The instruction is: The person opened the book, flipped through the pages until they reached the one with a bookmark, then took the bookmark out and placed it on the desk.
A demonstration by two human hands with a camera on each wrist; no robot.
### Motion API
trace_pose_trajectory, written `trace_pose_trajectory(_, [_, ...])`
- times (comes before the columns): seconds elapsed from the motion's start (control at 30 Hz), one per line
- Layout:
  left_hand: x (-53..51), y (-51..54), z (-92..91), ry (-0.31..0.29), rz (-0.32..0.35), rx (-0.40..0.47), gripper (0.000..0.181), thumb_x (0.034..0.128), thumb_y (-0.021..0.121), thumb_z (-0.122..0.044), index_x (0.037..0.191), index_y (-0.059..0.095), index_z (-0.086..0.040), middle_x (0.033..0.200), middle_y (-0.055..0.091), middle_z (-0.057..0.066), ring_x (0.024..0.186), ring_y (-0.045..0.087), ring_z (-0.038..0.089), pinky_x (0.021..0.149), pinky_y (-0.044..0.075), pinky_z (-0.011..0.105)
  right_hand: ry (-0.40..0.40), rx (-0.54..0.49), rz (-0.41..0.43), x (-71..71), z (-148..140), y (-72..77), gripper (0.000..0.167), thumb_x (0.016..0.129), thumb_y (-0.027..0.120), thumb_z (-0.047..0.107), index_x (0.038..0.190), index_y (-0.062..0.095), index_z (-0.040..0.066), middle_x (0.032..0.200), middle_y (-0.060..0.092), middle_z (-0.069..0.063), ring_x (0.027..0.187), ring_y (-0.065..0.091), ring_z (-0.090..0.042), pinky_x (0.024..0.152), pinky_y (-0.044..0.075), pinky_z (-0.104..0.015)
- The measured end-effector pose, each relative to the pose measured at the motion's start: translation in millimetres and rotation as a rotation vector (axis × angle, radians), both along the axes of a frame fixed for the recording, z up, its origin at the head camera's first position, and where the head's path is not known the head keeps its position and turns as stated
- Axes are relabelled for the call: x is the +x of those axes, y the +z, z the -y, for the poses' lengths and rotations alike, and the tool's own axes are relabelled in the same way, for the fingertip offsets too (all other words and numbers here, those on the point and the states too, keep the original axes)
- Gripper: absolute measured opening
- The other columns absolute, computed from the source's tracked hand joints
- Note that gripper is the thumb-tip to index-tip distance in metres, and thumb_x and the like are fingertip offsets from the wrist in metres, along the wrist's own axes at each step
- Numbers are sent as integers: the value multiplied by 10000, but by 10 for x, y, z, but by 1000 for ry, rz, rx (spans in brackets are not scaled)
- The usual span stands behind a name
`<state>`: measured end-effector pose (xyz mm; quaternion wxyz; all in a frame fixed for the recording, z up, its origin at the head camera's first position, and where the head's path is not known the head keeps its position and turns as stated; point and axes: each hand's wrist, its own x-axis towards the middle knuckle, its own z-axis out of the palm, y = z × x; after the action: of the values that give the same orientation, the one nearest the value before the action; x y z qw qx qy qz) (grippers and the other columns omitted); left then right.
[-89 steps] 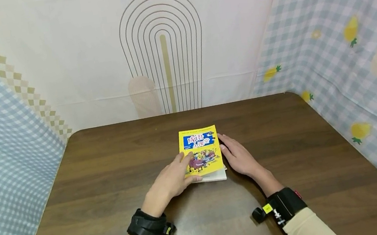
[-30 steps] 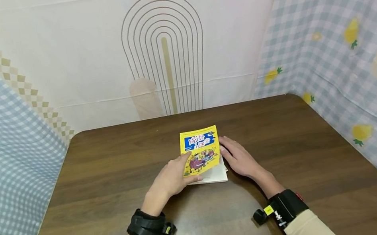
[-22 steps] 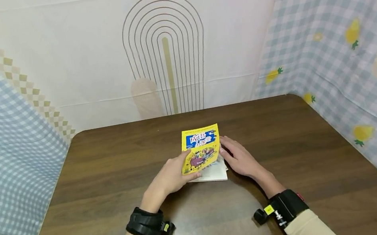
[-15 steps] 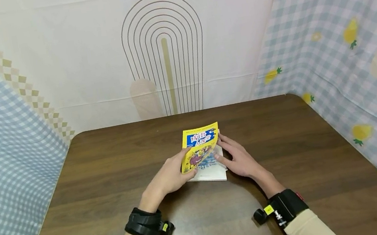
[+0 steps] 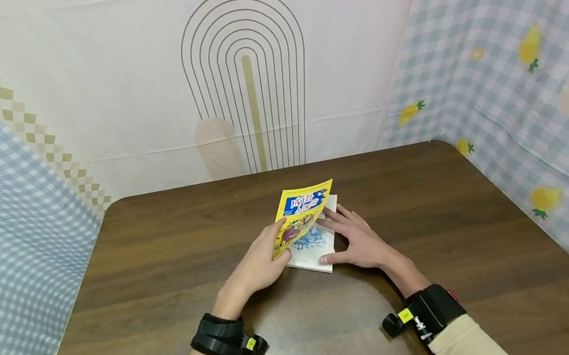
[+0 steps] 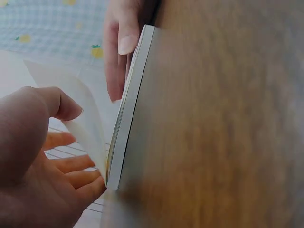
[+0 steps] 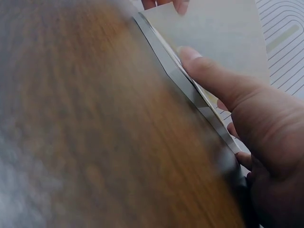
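Observation:
A thin paperback book [image 5: 311,245] lies on the table, its yellow cartoon cover [image 5: 303,204] lifted at the right and bent up from the spine side. Under it a white page with a blue drawing shows. My left hand [image 5: 257,260] holds the raised cover at the left, thumb near the bottom edge; in the left wrist view, the cover [image 6: 78,107] stands between thumb and fingers. With fingers spread, my right hand [image 5: 357,240] reaches over the book's right side, touching the page. In the right wrist view, its thumb [image 7: 209,71] lies along the book's lower edge.
The brown wooden table [image 5: 163,243] surrounds the book. A white cloth [image 5: 141,88] with arch lines hangs behind it, and checked cloths [image 5: 498,62] hang at the sides. Both wrists carry black straps [image 5: 219,335] with small cameras.
The cover has risen further and curls toward the left, baring more of the page. My right fingers have moved from beside the book onto its page. The book has turned slightly.

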<state>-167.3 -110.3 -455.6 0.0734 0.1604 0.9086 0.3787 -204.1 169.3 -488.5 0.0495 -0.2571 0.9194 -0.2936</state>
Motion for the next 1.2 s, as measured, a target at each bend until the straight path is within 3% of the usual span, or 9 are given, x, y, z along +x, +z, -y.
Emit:
trace_pose_trajectory(0.23, [-5, -70, -24, 2, 20, 41, 694, 1092, 579, -360, 1664, 292, -92, 1695, 315, 134, 1521, 383, 300, 1220, 339, 502, -4, 6, 10, 11, 4, 7, 954, 838, 819, 639, 1610, 472, 200, 1731, 253, -124, 1606, 67, -448, 1220, 80, -722])
trace_pose_trajectory(0.63, [-14, -118, -22, 24, 30, 38, 736, 1068, 629, -420, 1657, 319, -107, 1701, 309, 119, 1507, 406, 297, 1208, 359, 510, -11, -1, 16, 8, -1, -7, 973, 816, 820, 672, 1598, 496, 192, 1731, 257, -117, 1613, 46, -426, 1228, 71, -708])
trace_pose_trajectory(0.83, [-5, -115, 7, 69, 36, 79, 745, 1058, 642, -424, 1649, 334, -90, 1671, 367, 129, 1489, 429, 309, 1202, 365, 522, -2, -3, 18, 4, 34, 7, 987, 801, 847, 648, 1610, 476, 221, 1738, 239, -112, 1608, 4, -447, 1228, 52, -712])
trace_pose_trajectory(1.0, [-10, -173, 52, 140, 33, 163, 745, 1038, 664, -467, 1627, 391, -102, 1643, 428, 114, 1489, 439, 301, 1197, 375, 509, 16, 16, -19, -6, 47, 1, 984, 799, 826, 683, 1610, 480, 248, 1746, 229, -95, 1601, 18, -476, 1220, 66, -724])
trace_pose_trajectory(1.2, [-81, -241, 82, 158, 60, 320, 683, 1040, 677, -455, 1585, 461, -105, 1610, 488, 100, 1476, 473, 277, 1193, 390, 437, 7, 33, -8, -11, 39, 30, 983, 791, 810, 714, 1601, 495, 253, 1747, 221, -91, 1598, 19, -483, 1224, 62, -720])
